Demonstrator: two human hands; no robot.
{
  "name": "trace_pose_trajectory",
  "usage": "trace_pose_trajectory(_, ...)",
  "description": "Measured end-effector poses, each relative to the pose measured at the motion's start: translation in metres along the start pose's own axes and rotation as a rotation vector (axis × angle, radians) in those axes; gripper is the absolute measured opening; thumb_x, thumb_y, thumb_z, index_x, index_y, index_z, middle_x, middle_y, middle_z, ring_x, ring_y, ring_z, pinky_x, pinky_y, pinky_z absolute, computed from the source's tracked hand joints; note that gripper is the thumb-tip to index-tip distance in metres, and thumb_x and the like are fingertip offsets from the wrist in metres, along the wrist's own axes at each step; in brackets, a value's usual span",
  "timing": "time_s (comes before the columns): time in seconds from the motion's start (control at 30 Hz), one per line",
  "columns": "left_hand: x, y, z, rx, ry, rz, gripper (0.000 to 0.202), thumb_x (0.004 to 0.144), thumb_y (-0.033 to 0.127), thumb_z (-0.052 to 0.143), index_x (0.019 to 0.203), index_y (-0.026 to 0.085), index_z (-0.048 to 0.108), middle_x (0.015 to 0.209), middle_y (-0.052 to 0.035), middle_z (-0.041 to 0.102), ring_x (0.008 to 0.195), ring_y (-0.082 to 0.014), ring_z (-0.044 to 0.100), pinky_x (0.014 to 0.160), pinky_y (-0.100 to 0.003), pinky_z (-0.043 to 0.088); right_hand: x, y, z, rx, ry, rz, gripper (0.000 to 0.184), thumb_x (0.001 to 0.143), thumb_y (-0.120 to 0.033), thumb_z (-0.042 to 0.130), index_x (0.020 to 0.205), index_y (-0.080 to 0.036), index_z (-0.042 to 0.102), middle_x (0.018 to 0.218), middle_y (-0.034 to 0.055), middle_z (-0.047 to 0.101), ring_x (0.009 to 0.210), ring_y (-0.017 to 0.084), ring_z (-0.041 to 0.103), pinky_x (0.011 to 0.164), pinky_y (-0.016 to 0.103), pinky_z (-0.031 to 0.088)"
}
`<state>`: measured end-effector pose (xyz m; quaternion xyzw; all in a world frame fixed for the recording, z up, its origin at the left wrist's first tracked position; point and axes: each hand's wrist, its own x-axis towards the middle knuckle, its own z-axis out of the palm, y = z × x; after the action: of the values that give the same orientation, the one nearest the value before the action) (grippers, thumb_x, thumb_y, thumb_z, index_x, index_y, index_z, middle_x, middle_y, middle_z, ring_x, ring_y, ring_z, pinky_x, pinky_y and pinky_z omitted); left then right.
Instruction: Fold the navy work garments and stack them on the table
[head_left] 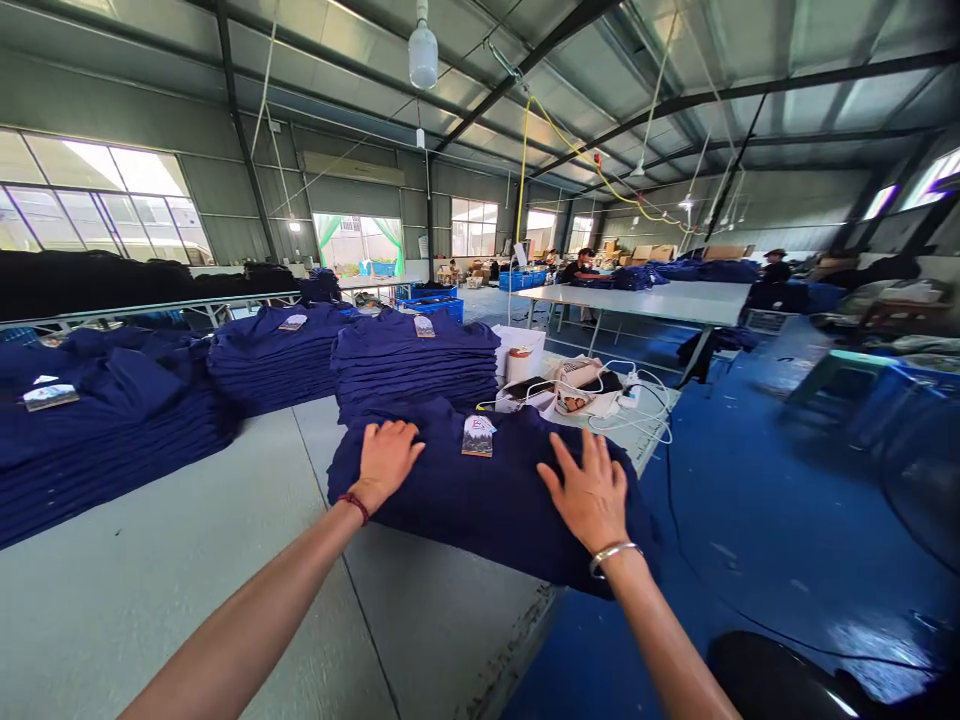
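Navy cloth fills the nearest part of the view: a folded stack of navy garments (480, 500) sits near the edge of a grey worktable (187, 590). The left hand (386, 463) and right hand (589, 492) rest on top of it, on either side of a paper hang tag (478, 436). The left fingers (390, 435) lie fairly close together, while the right fingers (581, 462) are spread apart. Neither hand is clamped on the cloth; the open palms seem placed to press and square the folds rather than lift the pile. A red beaded bracelet (354, 506) circles the left wrist, and a silver bangle (613, 556) circles the right.

Just beyond the stack, white cables (630, 422) loop on the table, apparently kept off the cloth. Further behind the stack, a second navy stack (415, 372) and a third (277, 358) show their tags facing up, probably so they can be read without unfolding. A larger navy pile (97, 420) lies well to the left. Far behind the stack, blue plastic crates (429, 306) stand near a long white table (637, 305), where a co-worker (577, 268) is at work.
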<state>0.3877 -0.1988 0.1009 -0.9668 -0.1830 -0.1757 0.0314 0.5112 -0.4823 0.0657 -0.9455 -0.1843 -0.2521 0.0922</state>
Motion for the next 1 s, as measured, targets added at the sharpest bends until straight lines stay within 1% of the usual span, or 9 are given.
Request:
trace_pose_trajectory(0.07,-0.003,0.003,0.012,-0.037,-0.124,0.003,0.048,0.099,0.051,0.036,0.135,0.028,0.058,0.144,-0.0101,0.054,0.134,-0.0328,0.044,0.113,-0.057,0.023,0.005,-0.019,0.005,0.029,-0.154,-0.054,0.058,0.097,-0.058,0.03,0.151,-0.039,0.034,0.165,0.0066,0.02,0.15,0.034,0.011,0.114,0.063,0.017)
trace_pose_trajectory(0.13,-0.006,-0.002,0.025,-0.051,-0.211,-0.026,0.058,0.098,0.059,0.029,0.144,0.032,0.049,0.156,-0.0065,0.042,0.145,-0.0348,0.029,0.116,-0.063,0.012,0.008,-0.03,0.015,0.042,-0.305,-0.022,0.061,0.095,-0.064,0.026,0.152,-0.043,0.027,0.165,0.0051,0.017,0.151,0.035,0.007,0.113,0.067,0.011)
trace_pose_trajectory(0.23,-0.009,-0.016,0.038,-0.06,-0.236,-0.032,0.066,0.095,0.067,0.021,0.151,0.035,0.038,0.161,-0.0027,0.031,0.151,-0.0334,0.014,0.118,-0.062,-0.002,0.012,-0.031,0.036,0.052,-0.479,0.045,0.066,0.092,-0.07,0.022,0.153,-0.044,0.021,0.166,0.0069,0.015,0.151,0.036,0.005,0.113,0.07,0.007)
trace_pose_trajectory(0.3,-0.009,-0.024,0.043,-0.068,-0.214,-0.019,0.069,0.094,0.069,0.018,0.152,0.034,0.036,0.162,-0.0022,0.029,0.152,-0.0318,0.01,0.119,-0.06,-0.007,0.013,-0.027,0.05,0.053,-0.535,0.049,0.069,0.091,-0.073,0.021,0.153,-0.045,0.019,0.166,0.0079,0.015,0.151,0.037,0.005,0.112,0.071,0.006)
trace_pose_trajectory(0.43,-0.005,-0.029,0.055,-0.133,-0.239,-0.006,0.069,0.095,0.069,0.018,0.153,0.035,0.033,0.163,-0.0015,0.025,0.152,-0.0304,0.008,0.119,-0.06,-0.007,0.016,-0.024,0.069,0.049,-0.571,0.067,0.07,0.089,-0.074,0.021,0.153,-0.046,0.019,0.166,0.0088,0.014,0.151,0.039,0.008,0.11,0.073,0.009)
trace_pose_trajectory(0.57,-0.001,-0.032,0.068,-0.232,-0.321,-0.009,0.07,0.094,0.07,0.016,0.154,0.035,0.027,0.165,-0.0013,0.018,0.152,-0.0311,0.007,0.118,-0.063,-0.002,0.017,-0.027,0.077,0.028,-0.607,0.077,0.069,0.09,-0.072,0.021,0.154,-0.046,0.015,0.166,0.0095,0.01,0.151,0.037,0.009,0.111,0.071,0.014)
trace_pose_trajectory(0.77,0.0,-0.033,0.067,-0.299,-0.378,-0.028,0.071,0.094,0.071,0.019,0.154,0.034,0.028,0.165,-0.0017,0.016,0.152,-0.0312,0.005,0.118,-0.065,0.0,0.016,-0.021,0.088,0.007,-0.617,0.037,0.071,0.089,-0.068,0.025,0.155,-0.043,0.011,0.166,0.0107,0.011,0.15,0.037,0.012,0.109,0.07,0.018)
trace_pose_trajectory(0.9,-0.006,-0.027,0.067,-0.27,-0.257,-0.023,0.065,0.097,0.063,0.025,0.151,0.029,0.037,0.162,-0.0056,0.028,0.151,-0.0307,0.015,0.12,-0.062,0.004,0.018,-0.013,0.103,-0.026,-0.598,-0.022,0.078,0.083,-0.065,0.04,0.154,-0.045,0.014,0.166,0.0093,0.012,0.15,0.039,0.013,0.108,0.071,0.02)
trace_pose_trajectory(1.0,-0.019,-0.027,0.07,-0.192,-0.108,0.014,0.051,0.102,0.044,0.029,0.144,0.023,0.049,0.152,-0.0087,0.047,0.146,-0.0248,0.033,0.123,-0.051,0.013,0.018,-0.008,0.107,0.042,-0.474,-0.061,0.086,0.076,-0.066,0.049,0.153,-0.047,0.017,0.162,0.0079,0.027,0.147,0.039,0.024,0.109,0.07,0.019)
